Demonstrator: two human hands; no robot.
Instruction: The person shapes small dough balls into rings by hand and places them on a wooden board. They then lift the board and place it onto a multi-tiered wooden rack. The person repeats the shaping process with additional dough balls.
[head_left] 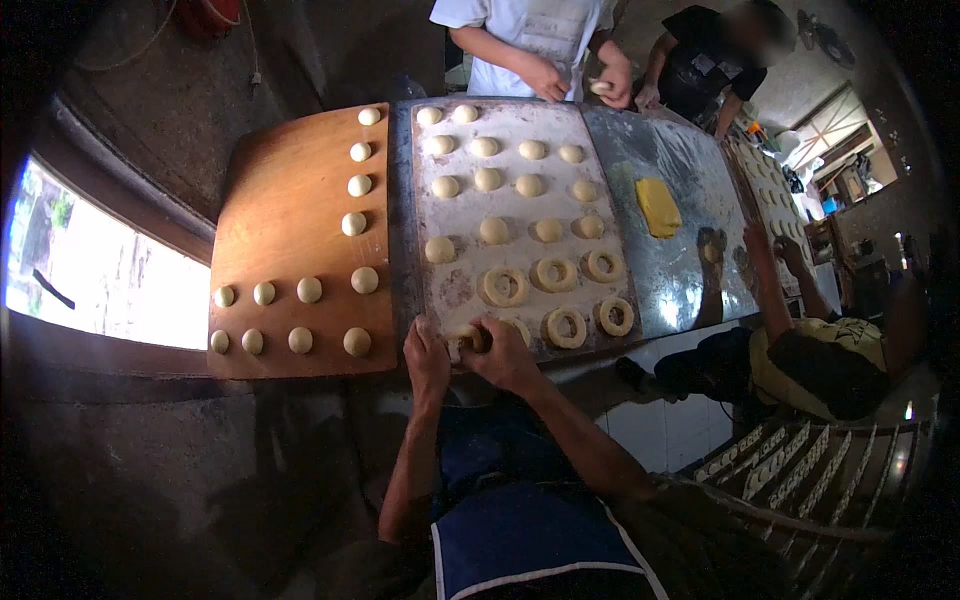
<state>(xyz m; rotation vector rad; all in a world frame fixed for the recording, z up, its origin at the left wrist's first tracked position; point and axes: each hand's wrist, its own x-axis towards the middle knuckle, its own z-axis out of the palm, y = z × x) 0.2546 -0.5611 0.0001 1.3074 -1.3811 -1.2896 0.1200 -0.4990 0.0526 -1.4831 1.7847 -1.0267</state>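
Six pale dough rings (556, 273) lie finished on the floured metal tray (600, 130); about fourteen round dough balls (486, 178) remain unshaped. Left hand (427, 357) and right hand (503, 352) pinch a dough piece (467, 338) at the desk's near edge. Brown wooden board (290, 210) leaves open room leftward.

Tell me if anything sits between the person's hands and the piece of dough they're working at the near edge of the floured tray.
Nothing visible does. The left hand and right hand already close on the dough piece from both sides at the near edge of the floured tray. The nearest dough rings lie to its right and beyond it, apart from the hands.
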